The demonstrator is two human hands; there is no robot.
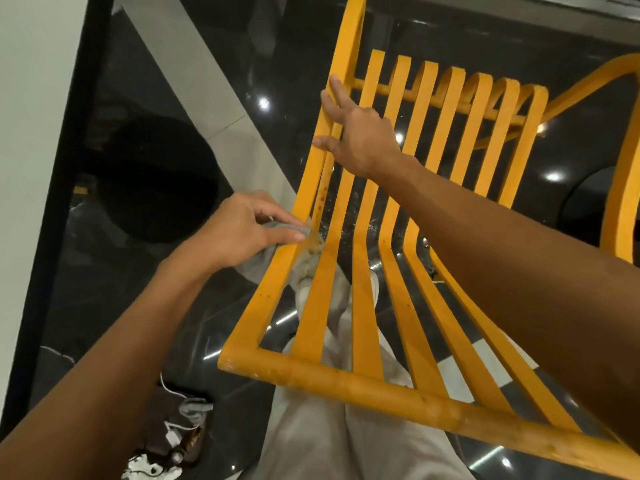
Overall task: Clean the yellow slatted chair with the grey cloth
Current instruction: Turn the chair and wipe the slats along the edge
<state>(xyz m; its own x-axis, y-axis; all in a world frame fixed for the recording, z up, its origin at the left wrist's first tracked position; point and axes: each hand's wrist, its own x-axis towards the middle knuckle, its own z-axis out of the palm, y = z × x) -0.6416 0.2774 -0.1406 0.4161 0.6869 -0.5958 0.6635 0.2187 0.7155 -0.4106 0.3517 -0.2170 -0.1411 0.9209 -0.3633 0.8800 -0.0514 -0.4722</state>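
Note:
The yellow slatted chair fills the middle and right of the head view, seen from above with its top rail nearest me. My left hand grips the grey cloth and presses it against the chair's leftmost slat, where brown specks and grime show. Part of the cloth hangs below, behind the slats. My right hand lies higher up on the left side rail, fingers straight and spread over the outer slats.
The floor is dark glossy tile with light reflections. A white wall with a black edge runs along the left. My light trousers and a shoe show through the slats. A bag with white cords lies bottom left.

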